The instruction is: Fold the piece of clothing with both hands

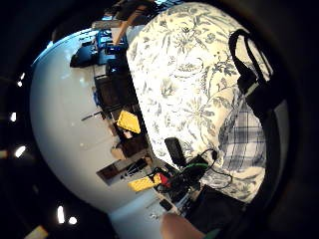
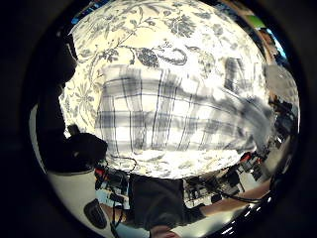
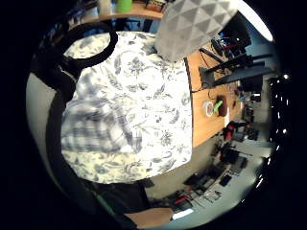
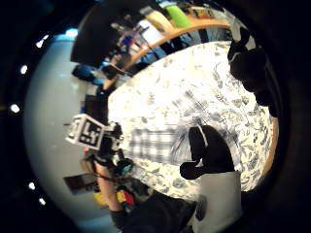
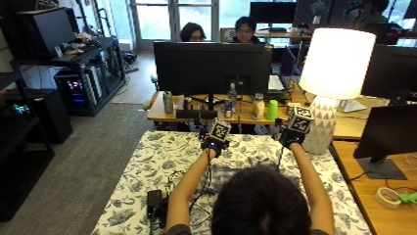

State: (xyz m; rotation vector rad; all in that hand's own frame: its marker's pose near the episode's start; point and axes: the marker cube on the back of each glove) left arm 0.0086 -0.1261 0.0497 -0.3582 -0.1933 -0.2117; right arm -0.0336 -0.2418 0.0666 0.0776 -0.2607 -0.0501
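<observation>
A plaid garment (image 5: 224, 172) lies on the floral tablecloth (image 5: 156, 161) close to the person, much of it hidden behind the head. It also fills the left thumb side palm view as the same garment (image 2: 168, 124), spread flat below the palm. My left hand (image 5: 212, 144) and right hand (image 5: 291, 137) are both raised over the far half of the table, beyond the garment. Neither hand has cloth in it; the fingers (image 4: 209, 153) hang loosely curled above the fabric.
A white lamp (image 5: 332, 63) stands at the table's far right, just beside my right hand. A large monitor (image 5: 212, 61) and bottles (image 5: 231, 98) sit on the desk beyond. A black device (image 5: 154, 198) with cables lies near the front left.
</observation>
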